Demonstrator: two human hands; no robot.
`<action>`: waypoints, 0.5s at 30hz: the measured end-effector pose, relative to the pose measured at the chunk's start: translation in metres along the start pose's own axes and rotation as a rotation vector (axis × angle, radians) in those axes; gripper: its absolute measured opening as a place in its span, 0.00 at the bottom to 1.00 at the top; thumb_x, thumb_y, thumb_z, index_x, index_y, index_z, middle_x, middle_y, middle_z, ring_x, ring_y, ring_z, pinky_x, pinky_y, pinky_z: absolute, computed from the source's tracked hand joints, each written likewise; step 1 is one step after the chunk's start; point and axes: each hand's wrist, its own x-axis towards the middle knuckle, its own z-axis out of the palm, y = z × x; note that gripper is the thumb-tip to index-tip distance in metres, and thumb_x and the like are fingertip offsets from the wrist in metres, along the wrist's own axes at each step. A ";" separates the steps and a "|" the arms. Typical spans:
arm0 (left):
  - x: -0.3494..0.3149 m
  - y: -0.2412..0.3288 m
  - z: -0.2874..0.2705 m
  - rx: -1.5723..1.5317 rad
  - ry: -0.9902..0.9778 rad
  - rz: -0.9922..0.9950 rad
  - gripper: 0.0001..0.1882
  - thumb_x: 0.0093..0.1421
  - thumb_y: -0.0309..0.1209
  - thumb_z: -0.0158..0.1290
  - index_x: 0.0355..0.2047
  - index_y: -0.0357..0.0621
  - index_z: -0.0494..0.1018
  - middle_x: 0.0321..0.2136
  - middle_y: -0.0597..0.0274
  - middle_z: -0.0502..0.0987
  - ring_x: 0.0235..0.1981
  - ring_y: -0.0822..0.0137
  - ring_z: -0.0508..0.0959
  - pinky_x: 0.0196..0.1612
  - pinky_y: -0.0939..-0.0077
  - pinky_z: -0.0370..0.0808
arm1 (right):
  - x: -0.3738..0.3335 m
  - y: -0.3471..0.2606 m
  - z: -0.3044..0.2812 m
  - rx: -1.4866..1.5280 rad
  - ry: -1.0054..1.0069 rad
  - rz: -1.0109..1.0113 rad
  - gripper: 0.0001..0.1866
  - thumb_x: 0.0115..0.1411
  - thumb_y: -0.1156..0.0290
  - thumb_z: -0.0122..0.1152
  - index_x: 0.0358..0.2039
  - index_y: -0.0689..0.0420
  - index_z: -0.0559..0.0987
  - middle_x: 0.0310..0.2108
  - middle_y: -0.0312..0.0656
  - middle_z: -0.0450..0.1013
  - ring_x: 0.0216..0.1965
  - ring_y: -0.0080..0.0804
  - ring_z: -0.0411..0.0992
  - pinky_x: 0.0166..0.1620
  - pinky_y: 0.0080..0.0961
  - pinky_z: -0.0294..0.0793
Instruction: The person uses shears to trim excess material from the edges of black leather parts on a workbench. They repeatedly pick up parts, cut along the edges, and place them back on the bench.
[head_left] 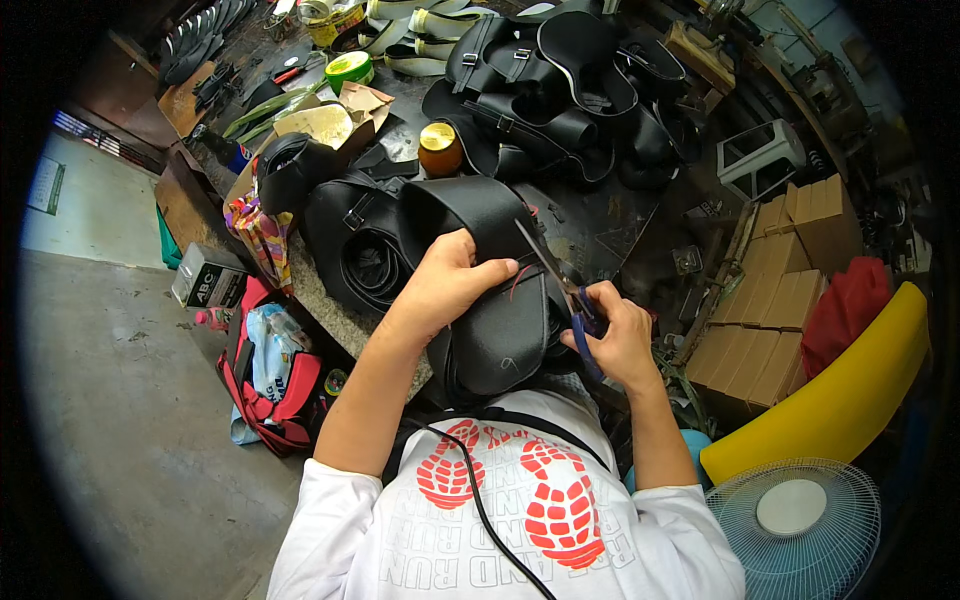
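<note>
A black leather piece (488, 345), looped at the top with a rounded lower flap, rests in front of my body at the table's near edge. My left hand (440, 278) is closed on its edge, the thumb pressing on the leather. Close to that thumb a short red thread (517, 285) sticks out. Scissors (583, 347) with blue handles are in my right hand (622, 340), fingers through the loops. Their blades point up and away, lying close along the right side of the leather; whether they touch the thread I cannot tell.
More black leather pieces (575, 60) are heaped at the back. An amber jar (440, 150) with a yellow lid and a green tin (349, 68) stand beyond my left hand. Cardboard boxes (745, 350), a yellow roll (830, 385) and a fan (795, 535) are at right; a red bag (300, 385) lies left.
</note>
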 end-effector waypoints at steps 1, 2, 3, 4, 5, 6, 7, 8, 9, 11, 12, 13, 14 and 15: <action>0.000 -0.001 0.002 -0.021 -0.015 -0.008 0.18 0.55 0.27 0.58 0.45 0.33 0.73 0.36 0.62 0.79 0.35 0.76 0.77 0.40 0.80 0.74 | 0.000 0.001 0.003 0.039 0.016 0.018 0.24 0.41 0.56 0.76 0.35 0.54 0.76 0.22 0.40 0.75 0.23 0.36 0.75 0.30 0.32 0.71; 0.000 -0.002 0.004 -0.046 -0.036 -0.008 0.16 0.55 0.26 0.57 0.44 0.33 0.74 0.37 0.62 0.79 0.35 0.76 0.76 0.40 0.81 0.73 | 0.000 0.002 0.006 0.085 0.034 0.038 0.24 0.41 0.57 0.76 0.35 0.54 0.76 0.22 0.40 0.75 0.22 0.37 0.75 0.29 0.30 0.70; 0.001 -0.005 0.004 0.010 0.001 -0.001 0.15 0.55 0.26 0.57 0.42 0.31 0.74 0.34 0.62 0.79 0.32 0.76 0.77 0.36 0.81 0.74 | -0.001 0.004 0.013 0.143 0.027 0.055 0.23 0.42 0.59 0.76 0.34 0.54 0.75 0.21 0.40 0.75 0.21 0.35 0.74 0.28 0.29 0.70; 0.000 -0.006 0.003 0.065 0.035 0.008 0.14 0.55 0.26 0.57 0.40 0.30 0.74 0.32 0.62 0.79 0.29 0.76 0.77 0.32 0.81 0.74 | -0.003 0.005 0.019 0.214 0.017 0.076 0.22 0.43 0.61 0.76 0.34 0.55 0.75 0.20 0.39 0.74 0.20 0.32 0.73 0.28 0.28 0.69; 0.001 -0.008 0.005 0.100 0.057 0.040 0.13 0.55 0.26 0.57 0.38 0.28 0.74 0.29 0.61 0.79 0.26 0.75 0.77 0.28 0.81 0.74 | -0.005 0.008 0.021 0.271 0.007 0.098 0.20 0.43 0.63 0.76 0.33 0.56 0.74 0.20 0.38 0.73 0.20 0.30 0.72 0.27 0.27 0.69; 0.004 -0.011 0.007 0.109 0.051 0.042 0.13 0.56 0.26 0.57 0.38 0.28 0.74 0.29 0.61 0.79 0.27 0.75 0.77 0.28 0.81 0.75 | -0.007 0.013 0.022 0.342 -0.001 0.095 0.18 0.45 0.66 0.74 0.33 0.57 0.74 0.19 0.37 0.72 0.19 0.28 0.71 0.26 0.25 0.68; 0.007 -0.012 0.007 0.115 0.042 0.061 0.12 0.56 0.26 0.57 0.38 0.29 0.74 0.30 0.61 0.79 0.27 0.76 0.77 0.29 0.81 0.75 | -0.008 0.016 0.025 0.420 -0.008 0.091 0.17 0.47 0.68 0.73 0.32 0.58 0.73 0.18 0.37 0.71 0.18 0.25 0.70 0.26 0.23 0.68; 0.008 -0.012 0.007 0.147 0.054 0.009 0.12 0.56 0.26 0.56 0.38 0.29 0.74 0.30 0.60 0.79 0.28 0.76 0.77 0.29 0.81 0.75 | -0.009 0.019 0.029 0.509 -0.020 0.095 0.15 0.49 0.71 0.71 0.32 0.59 0.73 0.17 0.36 0.70 0.18 0.23 0.69 0.25 0.21 0.67; 0.007 -0.012 0.009 0.060 0.031 0.091 0.12 0.56 0.26 0.57 0.37 0.29 0.74 0.30 0.60 0.79 0.28 0.76 0.77 0.30 0.81 0.75 | -0.011 0.022 0.033 0.647 -0.043 0.170 0.13 0.50 0.73 0.69 0.32 0.59 0.72 0.17 0.35 0.70 0.18 0.21 0.68 0.25 0.20 0.67; 0.003 -0.011 0.013 -0.069 0.021 0.129 0.11 0.57 0.26 0.57 0.36 0.29 0.74 0.30 0.61 0.78 0.28 0.76 0.76 0.30 0.81 0.75 | -0.013 0.027 0.038 0.930 -0.094 0.362 0.11 0.53 0.77 0.66 0.33 0.61 0.72 0.17 0.34 0.69 0.18 0.17 0.67 0.24 0.17 0.66; 0.002 -0.010 0.013 -0.084 0.042 0.102 0.11 0.57 0.26 0.57 0.38 0.30 0.73 0.31 0.61 0.79 0.30 0.75 0.77 0.33 0.80 0.75 | -0.013 0.029 0.038 0.979 -0.073 0.364 0.10 0.54 0.78 0.65 0.33 0.61 0.71 0.18 0.33 0.69 0.18 0.17 0.66 0.24 0.17 0.66; 0.001 -0.010 0.012 -0.105 0.058 0.088 0.12 0.57 0.26 0.57 0.39 0.31 0.73 0.33 0.61 0.79 0.32 0.75 0.77 0.35 0.80 0.75 | -0.012 0.031 0.037 1.015 -0.051 0.390 0.09 0.55 0.78 0.63 0.33 0.61 0.71 0.18 0.33 0.68 0.18 0.16 0.65 0.24 0.16 0.66; 0.001 -0.011 0.011 -0.154 0.052 0.126 0.13 0.57 0.26 0.57 0.41 0.32 0.73 0.34 0.61 0.79 0.33 0.74 0.78 0.38 0.80 0.75 | -0.011 0.031 0.035 1.048 -0.028 0.425 0.09 0.55 0.79 0.62 0.33 0.61 0.71 0.18 0.33 0.68 0.17 0.16 0.65 0.24 0.15 0.66; 0.001 -0.014 0.009 -0.117 0.130 0.106 0.13 0.58 0.27 0.57 0.41 0.32 0.73 0.34 0.61 0.79 0.33 0.74 0.78 0.38 0.80 0.75 | -0.012 0.031 0.031 1.010 -0.001 0.421 0.09 0.55 0.79 0.63 0.33 0.60 0.70 0.18 0.31 0.67 0.18 0.15 0.64 0.24 0.15 0.65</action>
